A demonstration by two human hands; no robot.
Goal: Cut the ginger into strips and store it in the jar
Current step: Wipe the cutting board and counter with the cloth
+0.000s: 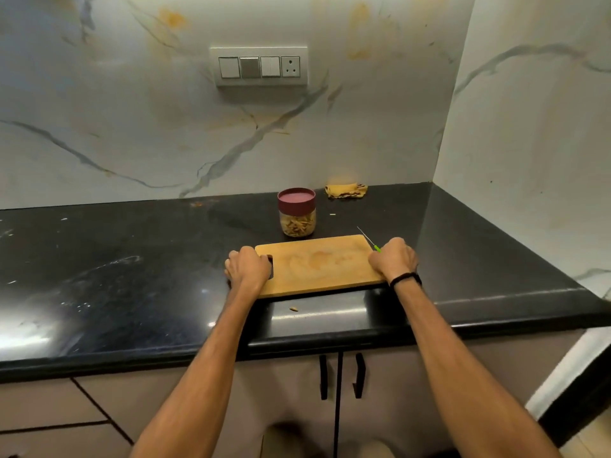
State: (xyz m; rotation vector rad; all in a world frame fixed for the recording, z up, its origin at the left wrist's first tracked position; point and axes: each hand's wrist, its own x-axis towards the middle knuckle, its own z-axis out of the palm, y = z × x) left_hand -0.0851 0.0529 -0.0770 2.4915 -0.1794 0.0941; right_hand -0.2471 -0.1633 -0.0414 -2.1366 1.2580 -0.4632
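A clear jar point(297, 223) with a maroon lid point(296, 198) stands on the black counter, holding ginger strips. Just in front of it lies a bare wooden cutting board point(317, 262). My left hand point(248, 266) grips the board's left end at the handle hole. My right hand point(393, 257) grips the board's right end and also holds a knife point(368, 240) with a green handle, whose thin blade points away toward the back. One small ginger piece point(293, 309) lies on the counter in front of the board.
A yellow cloth point(345, 190) lies at the back against the marble wall. The black counter point(132, 276) meets a side wall on the right. A switch panel point(259, 66) is mounted on the wall above. Cabinet doors with black handles point(340, 375) are below the counter edge.
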